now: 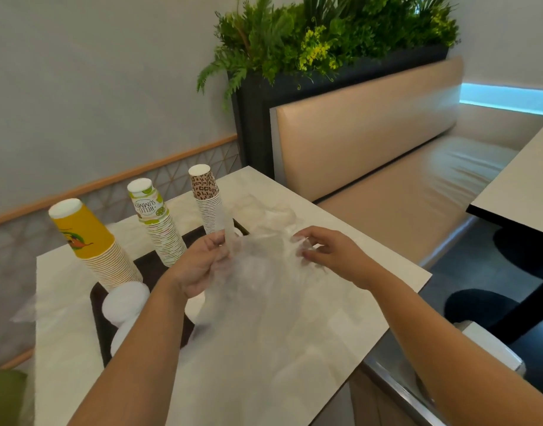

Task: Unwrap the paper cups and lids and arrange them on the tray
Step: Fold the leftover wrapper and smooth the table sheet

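Head view showed both forearms cut off at the bottom edge. Left hand [199,265] pinched clear plastic wrap [264,290], whose outline was hard to make out; right hand [328,252] curled its fingers into the wrap's far side. White lids [125,302] lay blurred on the dark tray [147,265], partly hidden by the left arm. Beyond stood inverted stacks: yellow cups [92,241], cups [155,219] reading "HELLO SUMMER" upside down, leopard-print cups [205,195].

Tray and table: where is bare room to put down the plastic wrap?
Bare tabletop lies on the near right, between the right hand and the table's edge. The tray is crowded: three cup stacks along its far side, white lids in front. The left hand and clear wrap cover the middle.
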### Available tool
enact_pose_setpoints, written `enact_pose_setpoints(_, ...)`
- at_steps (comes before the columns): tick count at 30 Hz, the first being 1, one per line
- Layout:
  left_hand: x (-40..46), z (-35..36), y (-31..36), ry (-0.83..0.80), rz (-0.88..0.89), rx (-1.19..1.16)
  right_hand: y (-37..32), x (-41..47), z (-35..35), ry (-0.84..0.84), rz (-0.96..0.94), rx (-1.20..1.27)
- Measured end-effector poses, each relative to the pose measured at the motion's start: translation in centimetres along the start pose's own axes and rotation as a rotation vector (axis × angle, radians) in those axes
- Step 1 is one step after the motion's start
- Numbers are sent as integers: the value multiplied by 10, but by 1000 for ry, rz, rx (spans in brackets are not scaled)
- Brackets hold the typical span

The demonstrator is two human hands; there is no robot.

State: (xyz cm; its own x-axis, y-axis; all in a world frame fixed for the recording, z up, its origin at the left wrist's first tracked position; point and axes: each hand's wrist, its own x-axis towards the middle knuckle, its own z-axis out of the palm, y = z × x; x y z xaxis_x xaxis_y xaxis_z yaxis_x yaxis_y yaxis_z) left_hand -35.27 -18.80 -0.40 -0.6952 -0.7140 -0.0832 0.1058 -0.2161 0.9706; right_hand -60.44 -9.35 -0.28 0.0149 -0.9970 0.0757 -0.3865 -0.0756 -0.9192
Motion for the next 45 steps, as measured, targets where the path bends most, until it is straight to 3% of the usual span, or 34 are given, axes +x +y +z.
enact_pose_setpoints(3, -2, 17, 16, 25, 92, -42, -13, 17, -8, -34, -24, 9)
enact_pose_setpoints(7, 9, 16, 31, 253, 227, 296, -34, 41, -10, -119, -114, 10)
enact_pose_setpoints(11, 11, 18, 44, 299, 261, 388, -60, 58, -6, -160, -206, 23)
enact_pose_setpoints(17, 3, 10, 66, 429, 364, 236, -89, 76, -10, -211, -197, 75)
enact_pose_setpoints(21, -11, 2, 79, 406, 443, 135, -99, 90, -17, -173, -198, 112)
enact_pose_setpoints(25, -13, 9, 91, 315, 412, 95, -117, 105, -11, -191, -258, 52)
enact_pose_setpoints(31, -3, 36, 109, 388, 411, 131, -163, 119, 0, -240, -392, 126)
enact_pose_setpoints(35, 5, 38, 117, 600, 541, 135, -180, 126, -3, -236, -467, 148)
enact_pose_setpoints(40, 2, 47, 144, 844, 775, 161, -154, 118, -9, -334, -352, 645)
enact_pose_setpoints(43, 1, 47, 156, 947, 842, 218, -124, 105, 1, -480, -373, 649)
enact_pose_setpoints(45, 2, 45, 160, 1000, 859, 228, -114, 95, 12, -483, -350, 553)
